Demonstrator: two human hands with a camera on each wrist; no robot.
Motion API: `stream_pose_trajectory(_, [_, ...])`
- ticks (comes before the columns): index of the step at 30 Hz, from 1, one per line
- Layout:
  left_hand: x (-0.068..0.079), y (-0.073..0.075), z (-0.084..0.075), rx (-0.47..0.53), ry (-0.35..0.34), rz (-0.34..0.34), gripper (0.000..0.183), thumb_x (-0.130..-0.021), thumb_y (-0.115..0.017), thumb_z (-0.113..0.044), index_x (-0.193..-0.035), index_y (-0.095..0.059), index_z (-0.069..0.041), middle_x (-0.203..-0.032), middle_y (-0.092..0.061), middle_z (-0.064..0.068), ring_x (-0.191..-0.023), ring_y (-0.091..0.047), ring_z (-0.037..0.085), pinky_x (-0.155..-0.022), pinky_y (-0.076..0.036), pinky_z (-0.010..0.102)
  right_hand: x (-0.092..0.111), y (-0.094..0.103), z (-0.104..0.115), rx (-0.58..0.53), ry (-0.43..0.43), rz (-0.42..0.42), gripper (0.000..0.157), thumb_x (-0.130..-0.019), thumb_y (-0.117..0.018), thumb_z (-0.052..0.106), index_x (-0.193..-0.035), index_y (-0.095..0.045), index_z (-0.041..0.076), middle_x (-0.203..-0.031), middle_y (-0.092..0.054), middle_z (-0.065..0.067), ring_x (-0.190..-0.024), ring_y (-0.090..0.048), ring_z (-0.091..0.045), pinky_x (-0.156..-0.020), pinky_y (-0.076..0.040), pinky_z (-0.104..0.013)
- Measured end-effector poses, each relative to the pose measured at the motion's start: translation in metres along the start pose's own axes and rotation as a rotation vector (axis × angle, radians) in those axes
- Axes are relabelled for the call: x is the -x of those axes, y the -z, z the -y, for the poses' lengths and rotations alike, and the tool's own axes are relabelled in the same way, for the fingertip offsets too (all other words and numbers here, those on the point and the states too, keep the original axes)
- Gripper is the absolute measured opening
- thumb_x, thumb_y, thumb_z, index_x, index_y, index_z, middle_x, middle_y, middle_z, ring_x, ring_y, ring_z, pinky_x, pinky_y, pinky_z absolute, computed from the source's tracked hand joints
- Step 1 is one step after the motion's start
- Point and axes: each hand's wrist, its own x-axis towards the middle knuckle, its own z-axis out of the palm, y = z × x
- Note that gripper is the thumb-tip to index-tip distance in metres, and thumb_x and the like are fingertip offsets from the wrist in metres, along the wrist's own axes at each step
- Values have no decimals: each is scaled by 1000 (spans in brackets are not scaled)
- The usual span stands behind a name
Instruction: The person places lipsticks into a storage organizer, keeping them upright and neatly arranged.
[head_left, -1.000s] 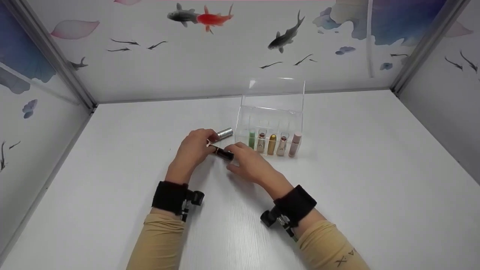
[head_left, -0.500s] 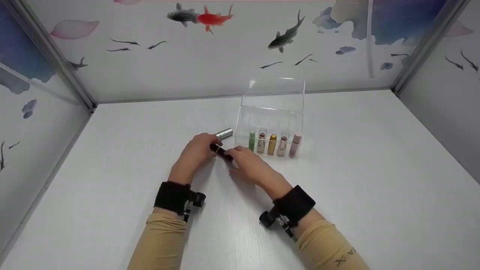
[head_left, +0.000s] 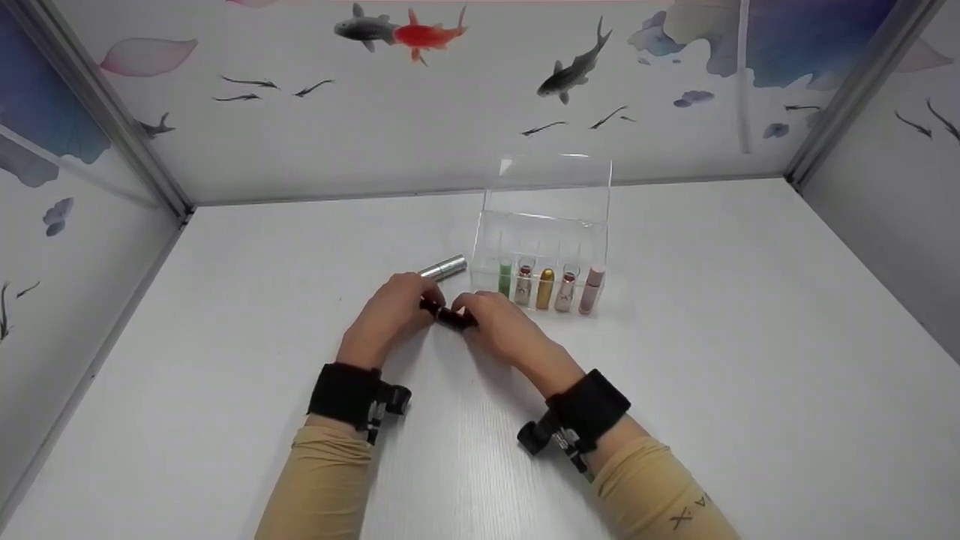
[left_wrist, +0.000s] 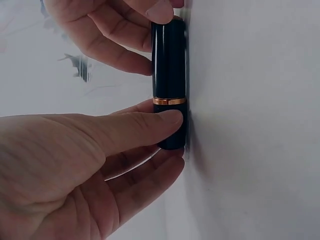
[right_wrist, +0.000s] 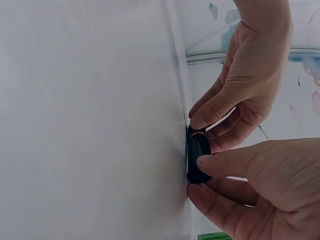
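A black lipstick tube (head_left: pixel 452 319) with a thin gold ring lies between both hands, close to the white tabletop. My left hand (head_left: pixel 390 307) pinches its left end, the thumb pressing just past the ring in the left wrist view. The longer end is held by my right hand (head_left: pixel 499 322), whose thumb and fingertips (right_wrist: pixel 204 160) grip it. Just beyond the left hand's fingers lies a ridged silver tube (head_left: pixel 450 266), its near end hidden by that hand.
Behind the right hand stands a clear acrylic box (head_left: pixel 540 217) with its lid up. Its front row holds a green tube (head_left: pixel 505 279), a gold tube (head_left: pixel 545 289), a pink tube (head_left: pixel 592 289) and two clear-capped ones. Patterned walls enclose the table (head_left: pixel 712 300).
The left hand has moved slightly toward the person, uncovering more of the silver tube. The lipstick has shifted a little right and nearer, and the right fingers have closed further around its end.
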Motion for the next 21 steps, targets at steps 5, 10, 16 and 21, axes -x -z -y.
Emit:
stream_pose_trajectory(5, [1, 9, 0, 19, -6, 27, 24, -86, -71, 1, -108, -75, -8, -110, -72, 11, -104, -64, 26, -97, -51, 42, 0, 3, 1, -9, -1, -15, 33, -84, -66, -9, -115, -68, 2, -110, -73, -16, -107, -67, -33, -96, -53, -44])
stream_pose_trajectory(10, [3, 21, -5, 86, -9, -1, 24, -89, -73, -6, -112, -74, -11, -119, -68, 11, -112, -65, 26, -98, -50, 42, 0, 9, 2, -21, -54, -50, 33, -85, -65, -8, -116, -66, 3, -111, -72, -15, -105, -68, -31, -95, -54, -44])
stream_pose_trajectory(16, [8, 29, -17, 220, -114, -115, 26, -92, -71, -9, -117, -70, -10, -120, -67, 8, -112, -68, 22, -98, -54, 37, -1, 18, 4, -70, -86, -105, 32, -90, -65, -5, -121, -64, 3, -114, -72, -15, -103, -70, -28, -92, -56, -41])
stream_pose_trajectory(21, [12, 32, -30, 344, -235, -248, 25, -92, -70, -6, -117, -68, -8, -117, -69, 6, -112, -67, 17, -96, -56, 28, -1, 29, 7, -125, -88, -184, 31, -94, -64, -2, -124, -62, 4, -115, -71, -15, -105, -70, -26, -90, -59, -36])
